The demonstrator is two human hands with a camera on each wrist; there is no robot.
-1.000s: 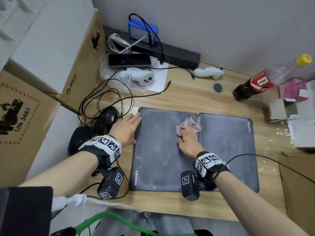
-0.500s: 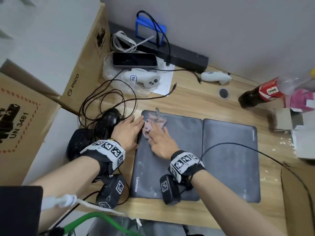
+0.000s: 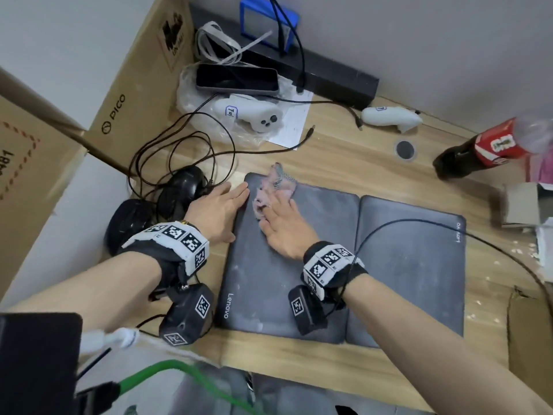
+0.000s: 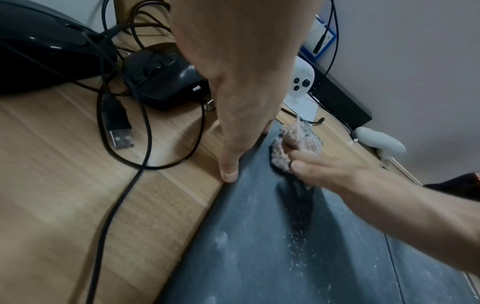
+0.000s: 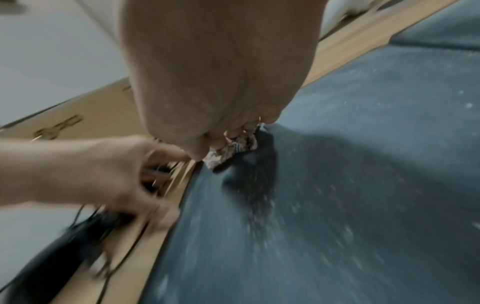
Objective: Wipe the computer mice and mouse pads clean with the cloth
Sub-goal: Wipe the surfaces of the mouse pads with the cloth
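Under the flat, extended fingers of the right hand (image 3: pixel 281 226), the soft, limp cloth (image 3: pixel 273 187) bunches on the thin, flexible left mouse pad (image 3: pixel 269 283), so the open left hand (image 3: pixel 217 209) should pin its near edge.

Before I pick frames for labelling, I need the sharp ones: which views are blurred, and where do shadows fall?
Head view: mostly sharp, wide-angle bending; the cola bottle smears. Left wrist view: crisp on the black wired mouse; a shadow lies under the right hand. Right wrist view: motion-blurred, worst on the left hand; shadow beneath the pink cloth.
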